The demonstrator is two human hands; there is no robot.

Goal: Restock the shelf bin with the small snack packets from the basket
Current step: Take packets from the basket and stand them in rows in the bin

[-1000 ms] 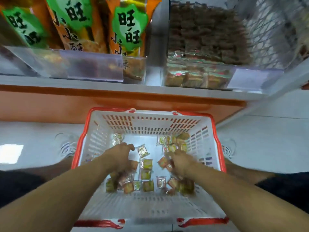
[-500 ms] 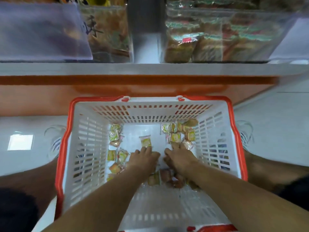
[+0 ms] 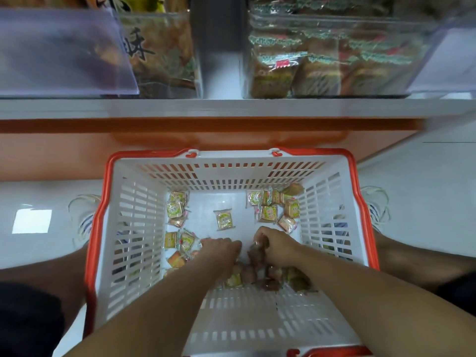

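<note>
A white basket with a red rim [image 3: 103,215] stands on the floor below the shelf. Several small yellow-green snack packets lie on its bottom: one alone in the middle [image 3: 224,220], a cluster at the back right [image 3: 273,207], another along the left [image 3: 176,207]. My left hand [image 3: 221,249] is down in the near pile, fingers curled into the packets. My right hand [image 3: 277,244], close beside it, grips a few brownish packets. The clear shelf bin [image 3: 334,20] at upper right holds similar packets.
A second clear bin [image 3: 159,52] at upper left holds large snack bags behind a plastic label holder [image 3: 59,52]. The grey shelf edge [image 3: 231,108] and orange base panel [image 3: 206,135] lie between basket and bins. My legs flank the basket on the white floor.
The view has tilted down from the shelf to the basket. Both hands moved together to the near middle of the basket and closed on packets there.
</note>
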